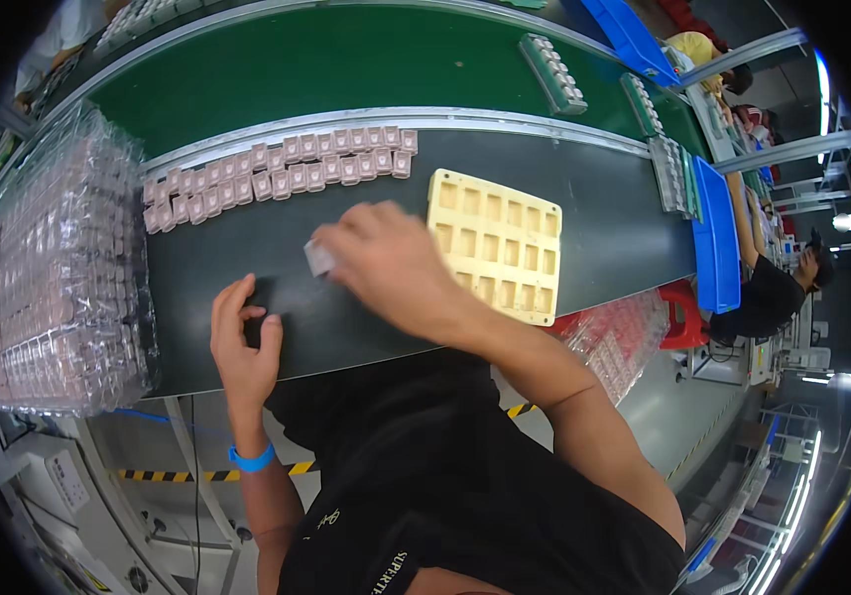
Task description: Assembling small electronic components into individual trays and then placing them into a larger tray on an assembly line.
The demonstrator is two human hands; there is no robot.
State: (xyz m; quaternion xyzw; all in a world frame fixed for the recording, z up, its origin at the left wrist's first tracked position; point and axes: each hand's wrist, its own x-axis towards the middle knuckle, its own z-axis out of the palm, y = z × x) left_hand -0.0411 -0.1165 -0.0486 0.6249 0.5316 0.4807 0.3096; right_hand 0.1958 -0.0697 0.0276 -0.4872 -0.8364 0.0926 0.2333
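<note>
In my right hand [371,248], smeared by motion, is a small pale, box-like piece [320,258], gripped at the fingertips over the dark work table. My left hand [245,342] hovers at or just above the table near its front edge, thumb and fingers apart, holding nothing; a blue band circles its wrist. Beyond both hands, small pinkish square pieces [263,185] stand in two long rows. Right of my right hand lies a cream tray [495,238] with rows of square pockets; my right forearm passes close to its lower left corner.
Plastic-wrapped stacks of pinkish pieces [63,268] stand at the left. Past a metal rail runs a green conveyor [366,69] carrying strips of white pieces [552,72]. At the right are a blue bin [716,238], a red stool [681,315] and a co-worker in black [768,297].
</note>
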